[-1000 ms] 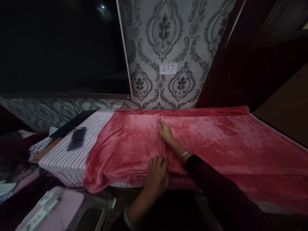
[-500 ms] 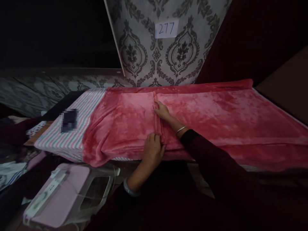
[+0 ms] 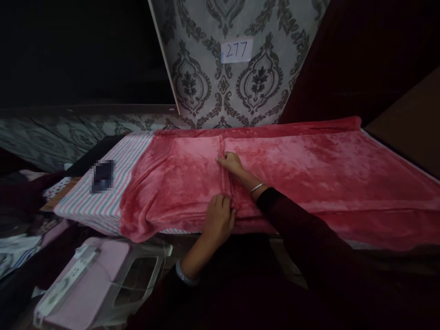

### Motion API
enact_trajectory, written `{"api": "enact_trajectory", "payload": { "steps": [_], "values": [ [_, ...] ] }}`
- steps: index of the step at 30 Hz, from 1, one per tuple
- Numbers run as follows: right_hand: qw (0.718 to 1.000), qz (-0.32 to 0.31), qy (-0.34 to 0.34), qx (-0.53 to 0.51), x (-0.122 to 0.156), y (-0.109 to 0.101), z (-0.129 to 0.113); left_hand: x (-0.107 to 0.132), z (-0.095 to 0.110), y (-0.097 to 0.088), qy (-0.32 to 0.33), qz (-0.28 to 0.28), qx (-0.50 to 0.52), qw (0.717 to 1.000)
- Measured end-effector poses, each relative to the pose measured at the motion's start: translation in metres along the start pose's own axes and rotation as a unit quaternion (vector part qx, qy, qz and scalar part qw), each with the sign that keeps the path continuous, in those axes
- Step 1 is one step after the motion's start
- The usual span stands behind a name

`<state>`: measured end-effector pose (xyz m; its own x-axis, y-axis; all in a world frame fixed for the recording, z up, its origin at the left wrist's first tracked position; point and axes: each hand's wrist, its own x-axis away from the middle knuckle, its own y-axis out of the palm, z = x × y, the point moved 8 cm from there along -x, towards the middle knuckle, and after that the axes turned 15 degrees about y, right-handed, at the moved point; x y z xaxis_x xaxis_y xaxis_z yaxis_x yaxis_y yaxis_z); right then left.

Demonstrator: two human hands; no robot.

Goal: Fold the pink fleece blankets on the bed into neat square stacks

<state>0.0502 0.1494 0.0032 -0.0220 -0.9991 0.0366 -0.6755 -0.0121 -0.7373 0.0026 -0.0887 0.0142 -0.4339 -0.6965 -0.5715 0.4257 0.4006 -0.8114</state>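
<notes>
A red plush blanket (image 3: 292,174) lies spread along a long surface, its left part folded over into a layer whose edge runs front to back near the middle. My left hand (image 3: 219,217) is closed on the near end of that folded edge; its fingertips are partly hidden in the fabric. Farther back along the same edge, my right hand (image 3: 232,164) pinches the blanket between thumb and fingers. Under the blanket's left end shows a striped sheet (image 3: 85,201) in pink, white and grey-green.
A dark, pixelated object (image 3: 103,176) rests on the striped sheet. At lower left stands a pink-topped stool (image 3: 106,261) carrying a white power strip (image 3: 67,284) with a cord. A large black screen (image 3: 85,55) hangs at upper left, and a paper (image 3: 237,50) reading 277 is on the wall.
My right hand has moved slightly toward me along the folded edge. My left hand stays at the near end of the fold. The whole view has shifted down a little.
</notes>
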Motion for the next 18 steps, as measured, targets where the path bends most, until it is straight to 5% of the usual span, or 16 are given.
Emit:
{"api": "enact_trajectory", "payload": {
  "steps": [13,18],
  "values": [
    [0.999,0.006,0.018,0.025,0.009,-0.006,0.004,-0.002,0.011,-0.004,0.084,0.080,-0.062,0.991],
    [1.000,0.008,0.018,0.015,0.009,-0.006,0.005,0.001,0.007,0.006,0.070,0.089,-0.056,0.992]
  ]
}}
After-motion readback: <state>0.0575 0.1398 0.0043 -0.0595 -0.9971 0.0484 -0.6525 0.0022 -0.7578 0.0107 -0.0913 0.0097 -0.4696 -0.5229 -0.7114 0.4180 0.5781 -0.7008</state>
